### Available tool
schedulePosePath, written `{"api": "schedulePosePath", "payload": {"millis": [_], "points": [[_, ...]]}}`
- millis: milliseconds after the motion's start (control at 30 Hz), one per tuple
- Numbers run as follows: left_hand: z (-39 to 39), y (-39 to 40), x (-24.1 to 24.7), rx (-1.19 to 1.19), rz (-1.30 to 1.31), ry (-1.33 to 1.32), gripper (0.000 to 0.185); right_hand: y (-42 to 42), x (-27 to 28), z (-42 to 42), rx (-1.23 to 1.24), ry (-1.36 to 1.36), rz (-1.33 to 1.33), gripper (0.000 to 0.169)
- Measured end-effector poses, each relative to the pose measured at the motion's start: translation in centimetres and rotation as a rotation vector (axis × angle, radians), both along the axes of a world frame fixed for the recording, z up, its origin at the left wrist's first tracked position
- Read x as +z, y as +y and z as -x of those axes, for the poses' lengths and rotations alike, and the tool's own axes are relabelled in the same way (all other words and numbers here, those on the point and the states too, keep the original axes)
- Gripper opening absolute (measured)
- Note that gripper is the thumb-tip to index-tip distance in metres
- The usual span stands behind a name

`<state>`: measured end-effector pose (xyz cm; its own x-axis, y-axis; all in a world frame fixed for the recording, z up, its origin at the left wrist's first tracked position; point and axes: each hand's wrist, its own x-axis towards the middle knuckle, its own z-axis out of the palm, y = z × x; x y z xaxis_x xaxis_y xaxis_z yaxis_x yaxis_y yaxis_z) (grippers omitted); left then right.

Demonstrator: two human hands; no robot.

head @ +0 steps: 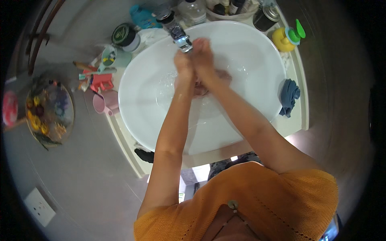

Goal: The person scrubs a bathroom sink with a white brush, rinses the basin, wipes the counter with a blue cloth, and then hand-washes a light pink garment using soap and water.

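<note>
Both of my hands are over the white oval washbasin (259, 78), close under the chrome faucet (182, 42). My left hand (184, 64) is beneath the spout, its fingers partly hidden by it. My right hand (203, 57) lies against it on the right, fingertips pointing towards the basin's far rim. Whether anything small lies between the palms cannot be seen. Below the wrists, a pinkish shape (223, 77), blurred, shows in the bottom of the basin; it may be a reflection. Wet glints mark the basin's inner surface.
Around the rim stand a yellow pump bottle (282, 39), a dark can (265, 18), a blue bottle (143, 16), a lidded jar (126, 35), a green cup (116, 57) and a pink cup (107, 102). A blue cloth (289, 97) touches the right rim; a black cloth (144, 155) lies front left.
</note>
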<state>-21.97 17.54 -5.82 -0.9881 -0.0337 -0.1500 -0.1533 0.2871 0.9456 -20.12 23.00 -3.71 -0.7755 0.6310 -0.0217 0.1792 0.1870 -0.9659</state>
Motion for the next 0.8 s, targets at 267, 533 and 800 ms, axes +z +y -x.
{"api": "schedulePosePath", "payload": {"millis": [267, 533, 800], "points": [[0.2, -0.6, -3.0, 0.120, -0.039, -0.149, 0.026, 1.2, -0.2, 1.7, -0.067, 0.045, 0.104, 0.025], [-0.8, 0.9, 0.2, 0.123, -0.287, -0.163, 0.022, 2.8, 1.4, 0.7, 0.007, 0.052, 0.100, 0.014], [-1.6, 0.9, 2.3, 0.205, -0.318, -0.172, 0.028, 1.7, 1.0, 1.0, 0.035, 0.086, 0.135, 0.018]]}}
